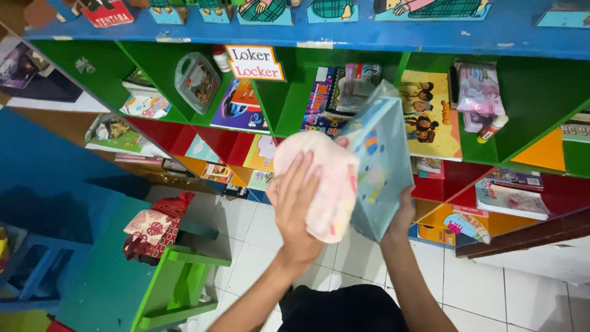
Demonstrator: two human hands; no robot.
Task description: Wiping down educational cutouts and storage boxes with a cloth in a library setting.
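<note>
My left hand (294, 206) presses a pale pink cloth (321, 184) flat against the face of a light blue book in a clear plastic cover (384, 154). My right hand (402, 212) grips that book from below and behind, holding it upright and tilted in front of a shelf unit. Only the fingers and wrist of my right hand show past the book's lower edge.
A green, red and orange cubby shelf (289, 101) with a blue top holds books, a clear plastic box (196, 80) and a small bottle (491, 129). A green low table (184, 276) with a patterned red bundle (153, 230) stands at left on white floor tiles (479, 289).
</note>
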